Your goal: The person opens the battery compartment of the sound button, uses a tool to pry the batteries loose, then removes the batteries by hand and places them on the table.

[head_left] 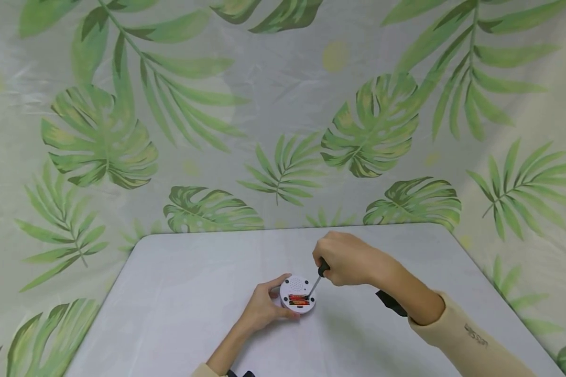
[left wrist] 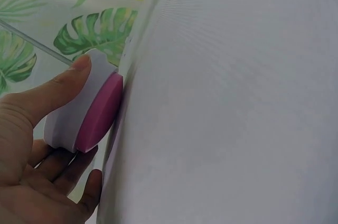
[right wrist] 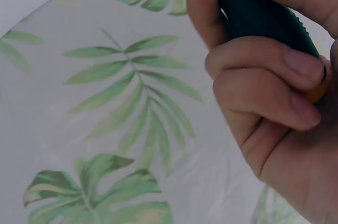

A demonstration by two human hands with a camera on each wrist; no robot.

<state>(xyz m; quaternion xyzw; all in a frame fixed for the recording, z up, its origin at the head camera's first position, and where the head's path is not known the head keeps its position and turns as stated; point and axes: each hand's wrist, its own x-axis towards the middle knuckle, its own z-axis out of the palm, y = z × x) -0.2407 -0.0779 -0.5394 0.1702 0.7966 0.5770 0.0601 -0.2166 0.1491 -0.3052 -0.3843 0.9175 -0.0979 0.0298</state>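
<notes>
My left hand [head_left: 260, 309] grips a small round white device [head_left: 292, 287] by its side, thumb on one edge and fingers on the other. Its upturned back has speaker holes, dark round feet and an uncovered battery compartment with red-orange batteries [head_left: 299, 300] lying in it. The left wrist view shows a pink face [left wrist: 100, 113] on the underside, close against the table. Curled around the dark green handle of a screwdriver [right wrist: 264, 18], my right hand [head_left: 346, 259] is above and to the right. The metal shaft [head_left: 315, 287] slants down, its tip at the right end of the batteries.
The device is over a white-covered table [head_left: 193, 272], whose far edge meets a hanging cloth [head_left: 283, 104] printed with green leaves. A black strap [head_left: 391, 303] shows at my right wrist, and beige sleeves [head_left: 462, 335] cover the forearms.
</notes>
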